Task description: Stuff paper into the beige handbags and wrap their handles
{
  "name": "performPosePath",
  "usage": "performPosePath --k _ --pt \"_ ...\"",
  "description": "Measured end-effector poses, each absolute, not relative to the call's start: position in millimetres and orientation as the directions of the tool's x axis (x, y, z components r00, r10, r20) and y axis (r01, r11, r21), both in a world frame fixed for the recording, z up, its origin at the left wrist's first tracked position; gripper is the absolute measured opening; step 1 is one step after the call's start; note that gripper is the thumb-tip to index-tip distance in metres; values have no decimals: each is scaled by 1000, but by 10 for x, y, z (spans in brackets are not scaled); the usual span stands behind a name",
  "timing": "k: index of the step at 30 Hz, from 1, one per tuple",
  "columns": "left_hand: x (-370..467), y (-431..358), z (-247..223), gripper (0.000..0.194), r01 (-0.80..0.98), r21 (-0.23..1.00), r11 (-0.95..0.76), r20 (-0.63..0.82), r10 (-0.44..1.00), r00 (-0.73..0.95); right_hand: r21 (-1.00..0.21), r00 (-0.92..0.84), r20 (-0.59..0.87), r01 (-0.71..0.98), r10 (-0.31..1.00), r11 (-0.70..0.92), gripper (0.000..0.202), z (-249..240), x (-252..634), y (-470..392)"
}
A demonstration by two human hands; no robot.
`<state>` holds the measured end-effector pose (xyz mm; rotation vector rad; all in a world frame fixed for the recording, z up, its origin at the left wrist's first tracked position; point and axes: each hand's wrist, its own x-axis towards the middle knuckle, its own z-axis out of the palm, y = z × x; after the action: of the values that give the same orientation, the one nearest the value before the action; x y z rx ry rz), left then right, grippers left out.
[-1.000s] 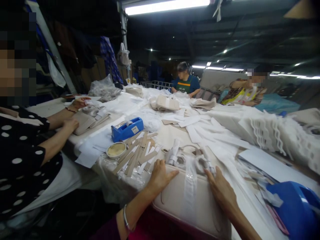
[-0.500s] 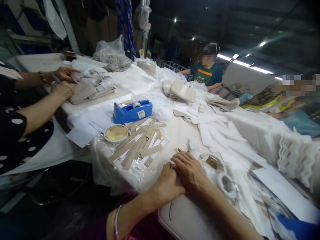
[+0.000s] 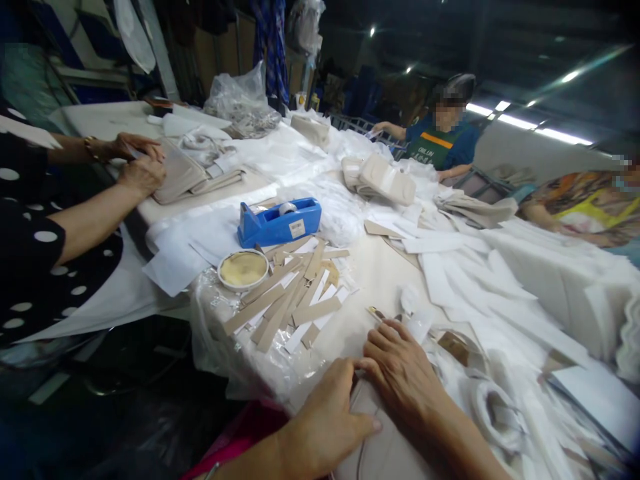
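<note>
A pale beige item (image 3: 385, 440) with a seam along its side lies at the table's near edge, under both my hands. My left hand (image 3: 330, 413) grips its left side, thumb on top and fingers at the far edge. Beside it, my right hand (image 3: 400, 363) is bent over the far end of the item, its fingers close together and its fingertips partly hidden. The two hands meet at that edge. Just beyond my right hand lie a small tool with a yellowish tip (image 3: 375, 312) and crumpled white material (image 3: 409, 299).
Beyond my left hand are beige and white strips (image 3: 285, 307), a round dish (image 3: 243, 269) and a blue tape dispenser (image 3: 280, 223). White sheets (image 3: 465, 267) cover the right side. A person's hands (image 3: 143, 163) work at left; other people are across the table.
The view has shifted, so the scene sits further left and right-hand things moved. My left thumb now lies over the beige item, and my hands are closer to its far edge.
</note>
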<state>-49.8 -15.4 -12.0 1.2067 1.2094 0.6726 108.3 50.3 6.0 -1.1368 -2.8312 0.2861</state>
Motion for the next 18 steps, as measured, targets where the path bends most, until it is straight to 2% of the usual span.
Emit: performPosePath --k 4,9,13,18 --pt "-400 -152 -229 57 66 939 337 -343 908 241 -184 -680 -6 721 733 668 33 64 1084 472" --pt "-361 -171 -273 60 -159 905 394 -320 879 355 -208 -673 42 717 738 665 35 134 1105 447" --pt "-369 -209 -237 66 -200 823 532 -407 797 446 -200 -682 58 707 729 678 41 172 1131 442" --pt "-369 -262 -284 60 -240 839 488 -341 816 467 -161 -677 31 723 735 672 46 158 1121 443"
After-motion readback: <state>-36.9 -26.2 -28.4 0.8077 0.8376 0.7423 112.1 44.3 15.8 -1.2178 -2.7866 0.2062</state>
